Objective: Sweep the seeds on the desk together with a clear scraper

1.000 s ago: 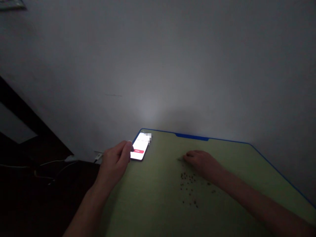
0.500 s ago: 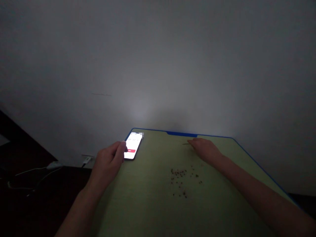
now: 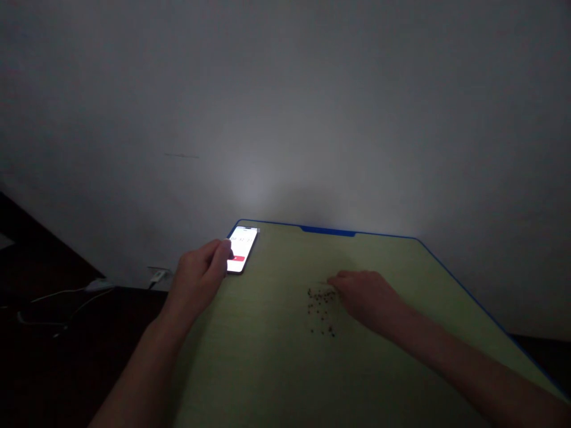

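The table (image 3: pixel 276 368) has a flat, smooth, pale green top with rounded far corners and a thin blue rim (image 3: pixel 328 230) that thickens into a bar midway along the far side. Behind it rises a plain grey wall (image 3: pixel 285 119), dimly lit.

Small dark bits (image 3: pixel 317 311), roundish and too tiny to name, lie scattered in a loose patch near the middle of the tabletop, closest together along the patch's far side. The phone (image 3: pixel 245 246), a slim slab with a bright white screen and a red button, lies by the far left corner.

The right hand (image 3: pixel 368 297) reaches in low over the bits' far right side, knuckles up, thumb and forefinger pinching a faint thin stick (image 3: pixel 323 283). The left hand (image 3: pixel 200 273) is curled beside the phone, thumb pressed to forefinger; whether it grips anything cannot be seen.
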The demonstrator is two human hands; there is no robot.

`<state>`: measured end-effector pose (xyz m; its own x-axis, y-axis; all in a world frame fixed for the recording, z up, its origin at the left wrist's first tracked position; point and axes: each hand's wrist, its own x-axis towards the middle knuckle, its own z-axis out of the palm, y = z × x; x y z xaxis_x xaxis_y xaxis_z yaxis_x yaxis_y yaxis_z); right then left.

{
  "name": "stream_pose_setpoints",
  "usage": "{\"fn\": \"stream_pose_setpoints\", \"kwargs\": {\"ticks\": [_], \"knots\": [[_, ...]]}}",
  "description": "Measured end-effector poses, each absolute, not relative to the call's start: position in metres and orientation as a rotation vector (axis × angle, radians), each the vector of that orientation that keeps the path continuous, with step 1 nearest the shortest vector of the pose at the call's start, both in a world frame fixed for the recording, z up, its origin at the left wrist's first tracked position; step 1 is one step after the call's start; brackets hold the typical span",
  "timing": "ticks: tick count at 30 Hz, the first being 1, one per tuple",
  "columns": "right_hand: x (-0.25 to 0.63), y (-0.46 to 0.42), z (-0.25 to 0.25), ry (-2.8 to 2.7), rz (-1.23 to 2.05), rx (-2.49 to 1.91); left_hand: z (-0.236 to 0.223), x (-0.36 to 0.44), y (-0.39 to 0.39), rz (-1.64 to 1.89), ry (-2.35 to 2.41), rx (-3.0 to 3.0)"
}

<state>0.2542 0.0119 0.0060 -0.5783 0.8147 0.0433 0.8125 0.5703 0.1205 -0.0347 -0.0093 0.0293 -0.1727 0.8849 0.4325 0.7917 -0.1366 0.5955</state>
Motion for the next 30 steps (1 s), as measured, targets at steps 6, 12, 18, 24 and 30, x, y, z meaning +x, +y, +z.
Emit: {"fn": "stream_pose_setpoints", "kwargs": {"ticks": [6,12,18,24,30], "knots": [[0.218,0.033,0.001,2.993,0.029,1.089,0.027,-0.037,-0.008,1.192,1.951,1.954],[0.256,0.020,-0.015,3.247,-0.265,0.690,0.029,-0.038,-0.013,1.235,1.948,1.972],[0.313,0.021,-0.019,3.286,-0.373,0.743,0.034,-0.038,-0.016,1.282,1.992,1.918],[0.260,0.012,-0.015,3.355,-0.323,0.619,0.035,-0.040,-0.015,1.309,2.021,1.879],[0.246,0.009,-0.014,3.269,-0.549,0.409,0.034,-0.039,-0.014,1.295,2.025,1.859]]}}
